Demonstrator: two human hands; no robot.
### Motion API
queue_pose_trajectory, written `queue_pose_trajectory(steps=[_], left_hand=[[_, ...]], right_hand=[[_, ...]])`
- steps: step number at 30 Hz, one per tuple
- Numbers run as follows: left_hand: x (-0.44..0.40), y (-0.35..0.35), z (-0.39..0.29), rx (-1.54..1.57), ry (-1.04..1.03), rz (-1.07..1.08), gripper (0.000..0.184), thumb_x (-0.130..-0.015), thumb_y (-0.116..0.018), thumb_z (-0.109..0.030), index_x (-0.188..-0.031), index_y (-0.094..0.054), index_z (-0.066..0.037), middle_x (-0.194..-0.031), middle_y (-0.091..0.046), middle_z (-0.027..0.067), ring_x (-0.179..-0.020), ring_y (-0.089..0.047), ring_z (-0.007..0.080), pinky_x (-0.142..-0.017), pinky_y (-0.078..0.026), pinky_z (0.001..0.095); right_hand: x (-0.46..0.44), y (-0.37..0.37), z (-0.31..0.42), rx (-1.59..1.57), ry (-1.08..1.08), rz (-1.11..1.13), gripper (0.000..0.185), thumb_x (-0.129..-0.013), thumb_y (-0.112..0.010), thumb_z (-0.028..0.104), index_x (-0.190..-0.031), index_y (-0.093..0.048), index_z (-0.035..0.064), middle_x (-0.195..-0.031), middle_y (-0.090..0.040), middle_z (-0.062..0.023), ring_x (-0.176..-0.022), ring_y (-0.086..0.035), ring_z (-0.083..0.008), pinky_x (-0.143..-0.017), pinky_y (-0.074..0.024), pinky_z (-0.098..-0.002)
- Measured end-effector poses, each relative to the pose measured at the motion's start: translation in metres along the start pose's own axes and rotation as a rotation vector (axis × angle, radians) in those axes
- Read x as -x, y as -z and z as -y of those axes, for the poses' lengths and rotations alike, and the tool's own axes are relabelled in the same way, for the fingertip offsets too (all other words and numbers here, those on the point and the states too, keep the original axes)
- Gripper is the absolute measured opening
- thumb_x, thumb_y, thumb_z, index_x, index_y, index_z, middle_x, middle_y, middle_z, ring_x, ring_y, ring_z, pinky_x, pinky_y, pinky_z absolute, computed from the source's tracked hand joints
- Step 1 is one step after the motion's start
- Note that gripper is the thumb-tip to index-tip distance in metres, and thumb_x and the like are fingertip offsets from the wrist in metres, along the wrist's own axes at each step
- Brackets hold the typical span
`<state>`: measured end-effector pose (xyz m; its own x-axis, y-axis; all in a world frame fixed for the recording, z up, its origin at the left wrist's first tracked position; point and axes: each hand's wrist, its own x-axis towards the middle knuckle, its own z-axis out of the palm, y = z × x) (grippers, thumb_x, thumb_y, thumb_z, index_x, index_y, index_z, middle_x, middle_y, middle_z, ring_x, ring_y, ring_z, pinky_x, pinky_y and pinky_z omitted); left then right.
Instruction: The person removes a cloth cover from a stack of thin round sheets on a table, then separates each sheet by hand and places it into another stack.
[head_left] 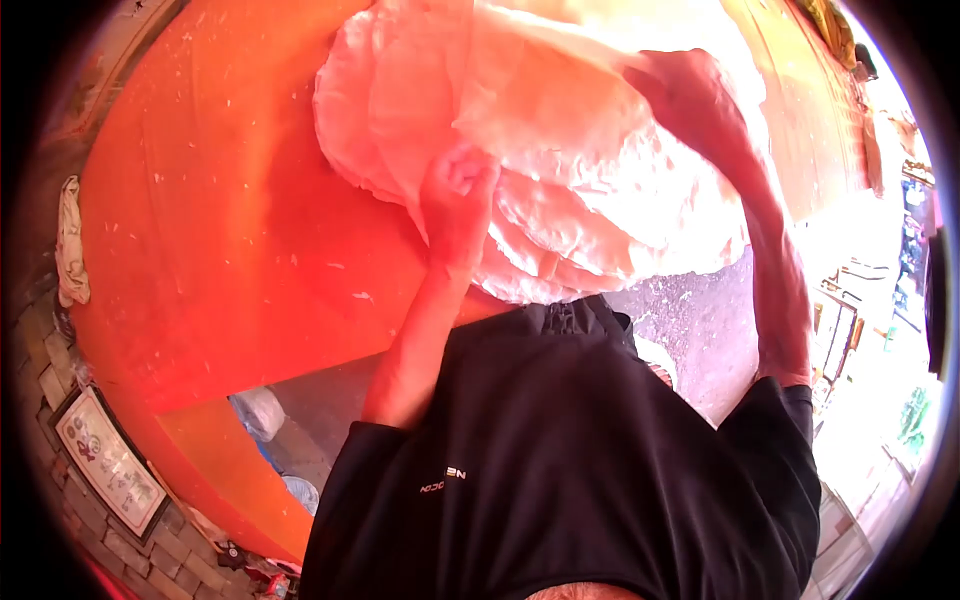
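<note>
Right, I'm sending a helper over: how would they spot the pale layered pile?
Find the big orange table. The pale layered pile lies at its near edge, by the person's left hand and right hand. Fluffy, ragged-edged layers distinguish it from the flat table.

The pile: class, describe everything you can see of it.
The pile is broad, pale and soft-looking, perhaps cotton wadding, with thin stacked layers and ragged, wavy edges. Pinkish at left, it is washed out by glare at right. It lies on the orange table, its near edge reaching about to the table's edge. The left grip, curled, touches its near-left part; the right grip is at its far-right part, its end lost in glare.
</note>
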<state>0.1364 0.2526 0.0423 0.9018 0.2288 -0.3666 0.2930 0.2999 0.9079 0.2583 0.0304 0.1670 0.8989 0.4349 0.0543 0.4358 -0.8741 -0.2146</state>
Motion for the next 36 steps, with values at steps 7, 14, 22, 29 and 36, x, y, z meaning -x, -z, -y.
queue_pose_trajectory(steps=[7,14,22,29,36], left_hand=[[-0.077,-0.002,-0.026,-1.062,-0.742,-0.007,0.039,-0.074,-0.074,-0.018,-0.106,-0.060,-0.002,-0.101,-0.060,0.0148,-0.094,-0.059,0.0311,-0.077,-0.049,0.0378],[-0.108,0.006,-0.016,-0.762,-0.518,-0.004,0.016,-0.083,-0.064,-0.018,-0.085,-0.062,-0.002,-0.074,-0.057,0.0085,-0.073,-0.059,0.0223,-0.063,-0.047,0.0347],[-0.097,0.020,-0.016,0.343,0.073,-0.162,0.011,-0.089,-0.056,-0.014,-0.086,-0.059,-0.004,-0.073,-0.056,-0.0012,-0.062,-0.053,0.0130,-0.055,-0.043,0.0274],[-0.054,0.028,-0.019,0.329,0.228,0.198,0.027,-0.094,-0.051,-0.020,-0.116,-0.055,-0.006,-0.105,-0.064,0.0067,-0.089,-0.063,0.0188,-0.075,-0.054,0.0336],[-0.045,0.030,-0.014,0.343,0.263,0.163,0.028,-0.095,-0.040,-0.015,-0.115,-0.054,-0.001,-0.102,-0.063,0.0122,-0.091,-0.064,0.0244,-0.078,-0.057,0.0404]], right_hand=[[-0.039,0.078,-0.043,0.205,0.021,-0.228,0.009,-0.079,-0.063,0.013,-0.082,-0.069,0.0076,-0.079,-0.066,-0.0074,-0.075,-0.064,-0.0216,-0.071,-0.0506,-0.0319],[-0.057,0.134,-0.020,0.497,-0.104,-0.352,0.015,-0.081,-0.061,0.019,-0.083,-0.070,0.0071,-0.076,-0.067,-0.0126,-0.065,-0.064,-0.0254,-0.059,-0.0495,-0.0356],[0.011,-0.089,0.024,0.058,0.030,0.135,0.007,-0.071,-0.060,0.008,-0.075,-0.066,0.0067,-0.074,-0.064,-0.0119,-0.077,-0.064,-0.0272,-0.060,-0.0502,-0.0394],[0.004,-0.053,0.055,0.001,0.078,-0.154,0.014,-0.072,-0.057,0.004,-0.083,-0.065,0.0061,-0.075,-0.063,-0.0107,-0.077,-0.062,-0.0286,-0.061,-0.0499,-0.0395],[0.034,-0.116,0.086,-0.165,0.224,-0.227,0.021,-0.081,-0.060,0.014,-0.098,-0.063,0.0037,-0.093,-0.063,-0.0156,-0.099,-0.056,-0.0323,-0.073,-0.0466,-0.0454]])
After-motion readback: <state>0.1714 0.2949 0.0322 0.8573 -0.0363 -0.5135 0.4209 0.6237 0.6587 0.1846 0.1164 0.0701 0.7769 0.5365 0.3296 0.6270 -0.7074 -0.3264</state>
